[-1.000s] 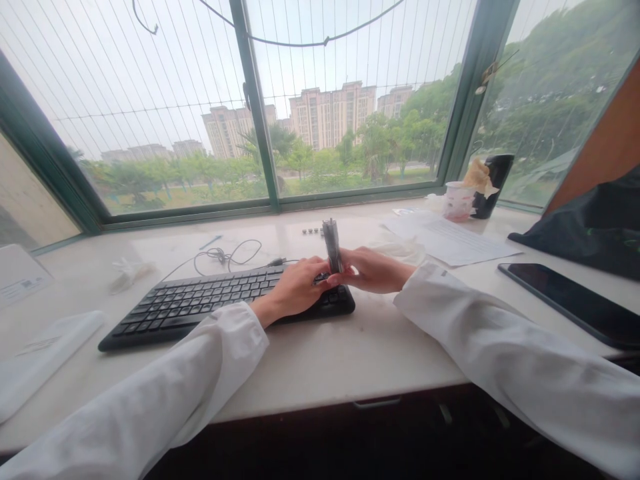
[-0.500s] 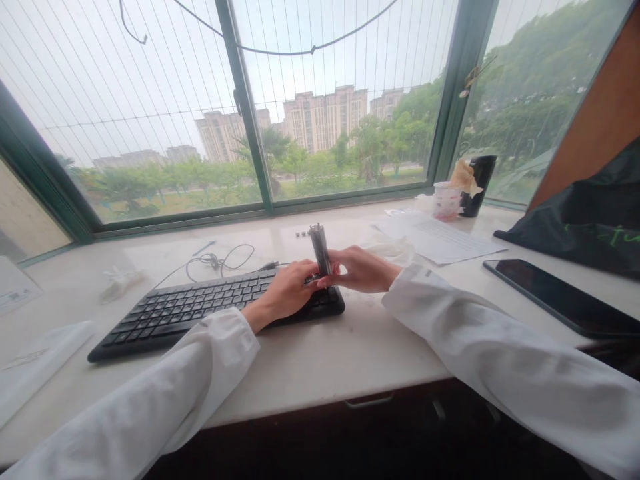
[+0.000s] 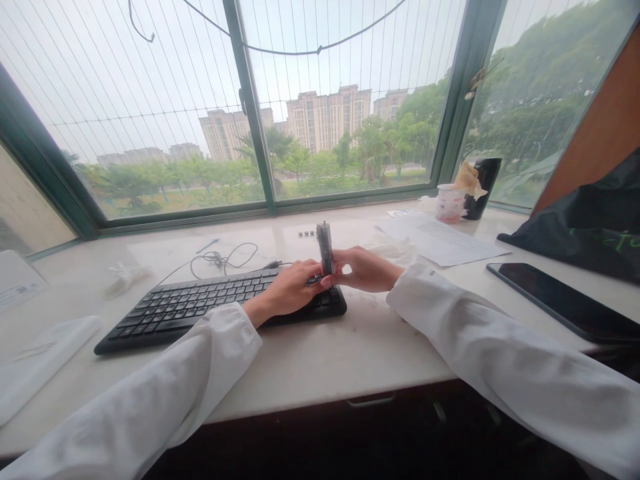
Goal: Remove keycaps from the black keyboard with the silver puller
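Note:
Above the right end of a black keyboard (image 3: 200, 303), my right hand (image 3: 367, 269) grips a narrow dark grey object (image 3: 325, 245) between thumb and fingers. It stands nearly upright, with a jagged, paler top; its exact kind is unclear. My left hand (image 3: 293, 288) rests over the keyboard's right part, fingers drawn together against the lower end of that object. What its fingertips pinch, if anything, is hidden. Just behind the object, several tiny dark pieces (image 3: 307, 234) lie in a row on the white surface.
A coiled cable (image 3: 217, 259) lies behind the keyboard. To the right are printed paper (image 3: 445, 241), a phone (image 3: 560, 300), a paper cup (image 3: 450, 203), a black tumbler (image 3: 486, 187) and a black bag (image 3: 590, 220). A white box-like item (image 3: 45, 367) sits at left.
The whole view has shifted slightly, so everything appears a little further right. Both hands keep nearly the same hold, and the dark grey object is a touch more upright.

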A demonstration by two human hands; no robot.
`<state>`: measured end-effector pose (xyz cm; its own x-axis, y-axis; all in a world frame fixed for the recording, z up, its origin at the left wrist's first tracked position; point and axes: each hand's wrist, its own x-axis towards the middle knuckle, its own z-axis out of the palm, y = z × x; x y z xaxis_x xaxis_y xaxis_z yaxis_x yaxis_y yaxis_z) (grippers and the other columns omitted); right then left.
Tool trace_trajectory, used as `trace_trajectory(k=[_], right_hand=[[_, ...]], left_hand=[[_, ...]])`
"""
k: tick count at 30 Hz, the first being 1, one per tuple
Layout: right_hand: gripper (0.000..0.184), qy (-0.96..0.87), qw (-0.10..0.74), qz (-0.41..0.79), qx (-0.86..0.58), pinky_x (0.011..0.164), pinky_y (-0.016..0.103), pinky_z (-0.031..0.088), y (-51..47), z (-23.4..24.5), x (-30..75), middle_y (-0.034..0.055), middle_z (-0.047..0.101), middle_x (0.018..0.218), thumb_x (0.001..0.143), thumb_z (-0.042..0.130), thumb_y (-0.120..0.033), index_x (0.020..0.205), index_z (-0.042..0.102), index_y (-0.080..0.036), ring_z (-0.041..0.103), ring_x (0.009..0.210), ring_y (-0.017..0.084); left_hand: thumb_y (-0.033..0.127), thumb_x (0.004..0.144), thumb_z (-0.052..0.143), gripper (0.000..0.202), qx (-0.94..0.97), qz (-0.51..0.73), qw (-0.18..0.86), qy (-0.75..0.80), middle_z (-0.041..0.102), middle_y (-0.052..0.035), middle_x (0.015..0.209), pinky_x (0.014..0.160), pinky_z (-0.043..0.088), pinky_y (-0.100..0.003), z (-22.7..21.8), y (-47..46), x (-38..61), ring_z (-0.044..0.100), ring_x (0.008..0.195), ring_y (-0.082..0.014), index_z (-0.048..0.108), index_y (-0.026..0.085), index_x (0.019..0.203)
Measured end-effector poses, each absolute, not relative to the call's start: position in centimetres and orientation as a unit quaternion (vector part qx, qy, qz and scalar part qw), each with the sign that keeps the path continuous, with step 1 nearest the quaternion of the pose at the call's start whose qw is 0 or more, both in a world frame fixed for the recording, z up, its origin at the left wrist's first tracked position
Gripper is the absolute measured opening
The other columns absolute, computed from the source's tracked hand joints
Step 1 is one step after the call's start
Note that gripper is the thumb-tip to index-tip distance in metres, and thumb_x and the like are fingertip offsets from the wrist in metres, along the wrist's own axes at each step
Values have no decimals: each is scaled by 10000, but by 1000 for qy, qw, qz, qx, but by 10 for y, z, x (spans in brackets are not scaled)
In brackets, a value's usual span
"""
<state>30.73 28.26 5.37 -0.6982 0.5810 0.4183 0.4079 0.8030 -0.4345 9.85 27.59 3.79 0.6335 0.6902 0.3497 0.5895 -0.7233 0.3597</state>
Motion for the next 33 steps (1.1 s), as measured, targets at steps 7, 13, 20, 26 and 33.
trace_trajectory(k=[7,13,20,26,33], right_hand=[[218,-911,268,131,-283,644,230,437,282,55,308,13,669,760,877,624,-392,928,632,-181,618,687,141],[221,-912,264,120,-291,626,224,419,280,55,308,8,664,737,875,629,-391,936,629,-179,609,661,135],[278,-906,279,126,-291,607,217,412,279,52,306,4,649,710,888,608,-443,910,619,-166,614,646,131],[234,-892,288,161,-309,661,244,443,277,52,305,25,692,782,888,606,-412,907,625,-180,651,736,165],[198,-888,254,142,-356,620,238,429,269,60,304,35,697,762,880,616,-366,883,636,-169,660,719,173]], left_hand=[[400,848,608,257,899,231,174,330,715,-38,1056,948,472,-334,46,271,96,624,1022,-223,709,231,1013],[344,834,621,172,885,257,175,348,726,-24,931,881,492,-314,43,267,98,650,925,-205,721,206,853],[351,826,648,171,867,304,127,373,726,-13,957,820,495,-279,43,253,98,666,826,-163,754,224,782],[258,805,658,160,872,275,104,392,726,5,983,863,497,-296,43,240,99,666,874,-175,794,302,878],[245,832,626,164,879,275,102,375,723,7,971,871,471,-288,43,241,99,658,885,-165,773,279,897]])
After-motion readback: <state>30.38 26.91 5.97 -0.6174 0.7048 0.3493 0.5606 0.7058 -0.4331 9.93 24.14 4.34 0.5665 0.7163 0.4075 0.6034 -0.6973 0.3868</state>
